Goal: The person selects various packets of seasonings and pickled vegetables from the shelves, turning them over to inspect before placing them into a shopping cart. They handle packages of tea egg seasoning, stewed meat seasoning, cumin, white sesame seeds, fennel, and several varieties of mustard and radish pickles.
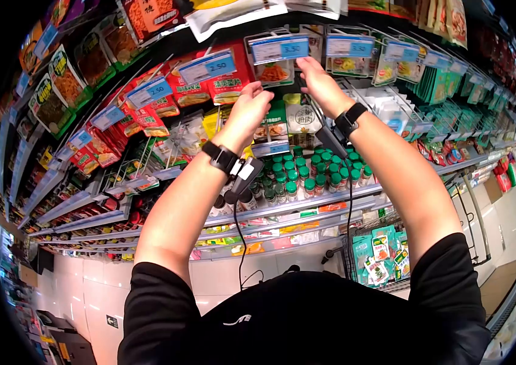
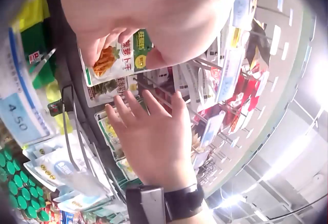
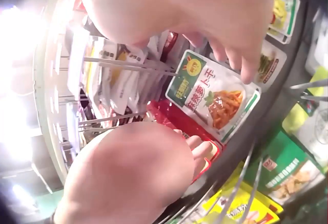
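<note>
A white and green packet of dried radish [image 1: 275, 73] hangs behind a price tag marked 3.50, between my two hands. My left hand [image 1: 249, 112] is raised to its lower left, fingers loosely bent, close by the red packets [image 1: 230, 79]. In the right wrist view, left fingertips overlap a red packet [image 3: 184, 126] beside the radish packet [image 3: 212, 96]. My right hand [image 1: 323, 88] reaches up on the other side, fingertips near the price tag [image 1: 280, 48]. Its fingers are spread in the left wrist view, where the right hand [image 2: 154, 137] holds nothing.
Metal hooks and price tags jut from the rack around both hands. Below stand green-capped bottles [image 1: 291, 182] on a shelf. A cart [image 1: 385, 283] with several packets is at lower right. Cables [image 1: 350, 213] hang from the wrist cameras.
</note>
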The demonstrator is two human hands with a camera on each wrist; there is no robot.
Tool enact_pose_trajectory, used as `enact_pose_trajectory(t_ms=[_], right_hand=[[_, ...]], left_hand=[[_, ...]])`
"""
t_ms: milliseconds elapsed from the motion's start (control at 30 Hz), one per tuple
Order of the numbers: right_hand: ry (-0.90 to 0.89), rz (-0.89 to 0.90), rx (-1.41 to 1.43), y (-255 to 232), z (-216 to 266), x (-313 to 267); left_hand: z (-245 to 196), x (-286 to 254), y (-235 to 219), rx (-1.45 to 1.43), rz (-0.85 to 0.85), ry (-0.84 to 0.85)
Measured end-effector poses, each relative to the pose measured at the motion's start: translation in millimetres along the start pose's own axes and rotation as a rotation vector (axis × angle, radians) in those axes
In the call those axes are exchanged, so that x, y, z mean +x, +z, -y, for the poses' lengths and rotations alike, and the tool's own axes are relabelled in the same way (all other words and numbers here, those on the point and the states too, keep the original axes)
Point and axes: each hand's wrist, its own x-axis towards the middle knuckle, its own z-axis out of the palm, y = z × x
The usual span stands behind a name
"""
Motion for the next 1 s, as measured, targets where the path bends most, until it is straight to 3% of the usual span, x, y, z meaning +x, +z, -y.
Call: enact_pose_trajectory(t_ms=[67, 133, 167, 333, 400, 433, 500, 600, 667, 733, 867, 1000], right_hand=[[0.056, -0.059, 0.024, 9.9, 7.7, 14.3], [0.064, -0.038, -0.252, 8.4, -11.4, 50.0], [-0.085, -0.125, -0.299, 6.6, -49.9, 81.6], [-0.261, -0.114, -0.327, 18.1, -60.4, 89.4], [-0.321, -0.121, -0.35, 19.3, -57.4, 83.0], [-0.32, -0.118, -0.355, 20.5, -59.8, 84.0], [-0.115, -0.17, -0.278, 23.6, -60.5, 84.1], [-0.236, -0.133, -0.412, 23.7, -63.9, 82.9], [-0.145, -0.161, -0.455, 23.9, -64.2, 86.1], [0.061, -0.181, -0.455, 25.2, -59.4, 84.0], [-0.024, -0.151, -0.333, 30.6, -54.9, 74.9], [-0.028, -0.254, -0.326, 38.9, -30.3, 56.5]], left_hand=[[7.0, 22.1, -3.9, 0.167, -0.027, 0.118], [1.7, 28.6, -7.3, 0.244, -0.084, 0.136], [14.3, 45.9, -14.1, 0.246, -0.092, 0.14], [-2.8, 52.2, -16.7, 0.549, -0.298, 0.14], [-0.8, 58.8, -19.5, 0.54, -0.303, 0.22], [-0.3, 61.1, -21.0, 0.522, -0.217, 0.194], [-0.7, 65.0, -20.9, 0.541, -0.137, 0.199], [-5.3, 67.9, -13.8, 0.548, -0.138, 0.233], [-10.7, 67.9, -12.6, 0.557, -0.11, 0.208], [-13.4, 70.0, -12.1, 0.528, -0.066, 0.154], [-19.2, 58.1, -11.2, 0.492, -0.047, 0.145], [-12.0, 52.9, -5.5, 0.526, -0.239, 0.208]])
